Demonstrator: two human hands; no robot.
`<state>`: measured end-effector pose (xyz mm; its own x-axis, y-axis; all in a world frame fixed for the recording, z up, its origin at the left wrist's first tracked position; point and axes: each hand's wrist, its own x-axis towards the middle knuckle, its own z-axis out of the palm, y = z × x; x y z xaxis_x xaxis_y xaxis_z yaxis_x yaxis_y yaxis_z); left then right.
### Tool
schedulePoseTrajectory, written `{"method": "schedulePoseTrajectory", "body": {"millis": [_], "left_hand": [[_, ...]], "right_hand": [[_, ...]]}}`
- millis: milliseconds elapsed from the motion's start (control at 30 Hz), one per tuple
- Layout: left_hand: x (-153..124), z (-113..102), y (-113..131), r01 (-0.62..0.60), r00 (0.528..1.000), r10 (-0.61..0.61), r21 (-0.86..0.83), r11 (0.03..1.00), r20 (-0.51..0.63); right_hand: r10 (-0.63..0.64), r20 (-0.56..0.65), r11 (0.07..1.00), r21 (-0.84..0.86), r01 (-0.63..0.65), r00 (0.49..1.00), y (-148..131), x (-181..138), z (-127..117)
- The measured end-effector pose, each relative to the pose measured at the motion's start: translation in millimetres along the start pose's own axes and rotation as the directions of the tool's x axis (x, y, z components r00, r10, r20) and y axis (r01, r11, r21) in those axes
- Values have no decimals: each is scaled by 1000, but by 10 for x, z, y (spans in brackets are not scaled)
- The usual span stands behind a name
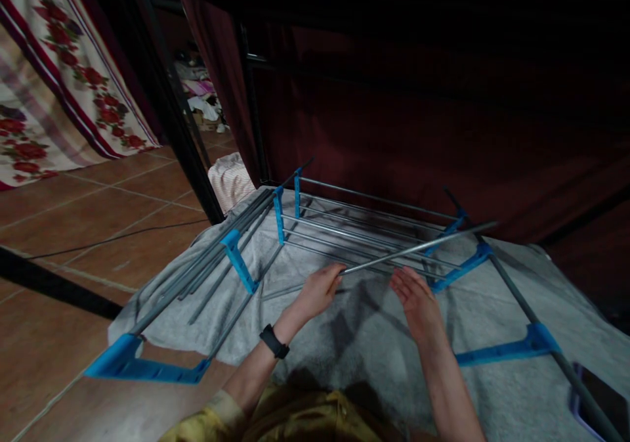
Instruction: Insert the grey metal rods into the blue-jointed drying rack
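My left hand (322, 289), a dark watch on its wrist, is closed on one end of a slim metal rod (413, 250). The rod slants up and away to the right. My right hand (416, 297) is beside it below, fingers stretched out, seemingly holding nothing. Ahead lies a partly assembled rack of grey tubes and blue plastic brackets, with several thin rods (339, 234) spanning its far part. Closer in, a left bracket (142, 366) and a right bracket (512, 347) have no rods between them.
Several loose grey tubes (216, 251) lie along the rack's left side on a grey blanket (374, 356). What looks like a phone (600, 396) sits at the lower right. Black bed posts (182, 127) and a dark red curtain (394, 127) surround the bed. Tiled floor (123, 192) is on the left.
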<state>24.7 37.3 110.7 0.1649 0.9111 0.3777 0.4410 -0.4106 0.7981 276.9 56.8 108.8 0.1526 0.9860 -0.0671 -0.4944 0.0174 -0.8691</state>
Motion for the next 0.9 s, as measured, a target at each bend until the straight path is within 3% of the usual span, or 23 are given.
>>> {"method": "schedulePoseTrajectory", "body": {"millis": [133, 400, 533, 700, 900], "left_hand": [[4, -4, -46, -69, 990, 50, 149, 986, 128], [74, -26, -158, -139, 970, 85, 230, 963, 228], [102, -57, -205, -126, 968, 50, 301, 945, 247], [110, -171, -263, -134, 942, -67, 554, 822, 327], [90, -355, -325, -121, 948, -103, 642, 757, 300]], "right_hand": [[-2, -37, 1000, 27, 3, 999, -101, 76, -107], [27, -108, 999, 47, -22, 994, -24, 162, -540], [74, -203, 997, 52, -65, 976, 163, 217, -755], [148, -296, 988, 83, -129, 944, 390, 289, -964], [211, -332, 977, 113, -183, 919, 506, 397, -1088]]}}
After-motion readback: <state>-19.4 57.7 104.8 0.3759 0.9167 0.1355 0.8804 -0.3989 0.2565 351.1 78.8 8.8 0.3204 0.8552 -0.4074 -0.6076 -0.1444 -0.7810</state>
